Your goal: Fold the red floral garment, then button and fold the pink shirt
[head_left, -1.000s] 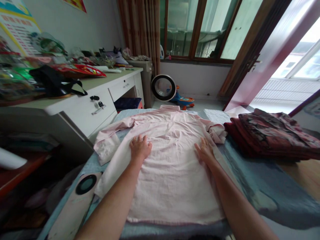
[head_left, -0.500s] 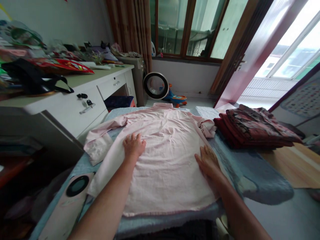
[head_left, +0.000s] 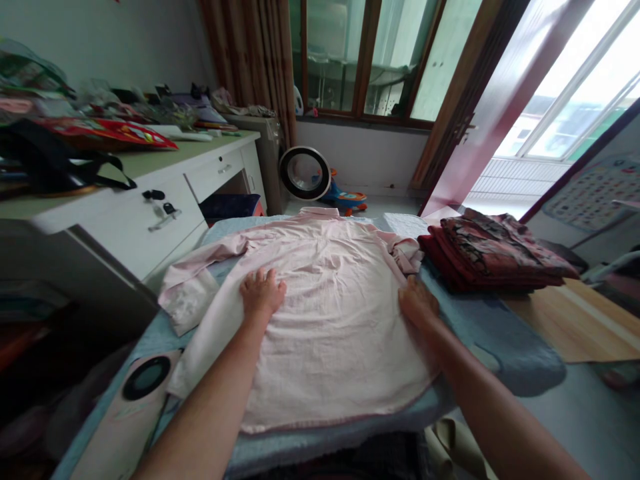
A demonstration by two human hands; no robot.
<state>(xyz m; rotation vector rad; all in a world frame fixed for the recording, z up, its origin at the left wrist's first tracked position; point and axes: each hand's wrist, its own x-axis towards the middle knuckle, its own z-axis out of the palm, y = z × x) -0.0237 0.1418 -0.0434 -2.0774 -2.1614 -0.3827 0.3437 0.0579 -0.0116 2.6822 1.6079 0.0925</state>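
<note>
A pale pink shirt (head_left: 330, 300) lies spread back-up on a blue padded board (head_left: 500, 333), collar at the far end. My left hand (head_left: 261, 293) rests flat on the shirt's left side, fingers apart. My right hand (head_left: 417, 301) sits at the shirt's right edge, near the bunched right sleeve (head_left: 405, 252), fingers curled at the hem; whether it grips the cloth is unclear. The left sleeve (head_left: 193, 290) hangs folded over the board's left edge.
A stack of folded dark red patterned clothes (head_left: 493, 257) lies right of the shirt. A white desk (head_left: 125, 207) with drawers and clutter stands to the left. A round fan (head_left: 305, 175) and a toy stand on the floor beyond. A white oval device (head_left: 130, 407) lies bottom left.
My right hand slid from the shirt's back outward and up to its right edge. My left hand stayed put. The view shifted rightward.
</note>
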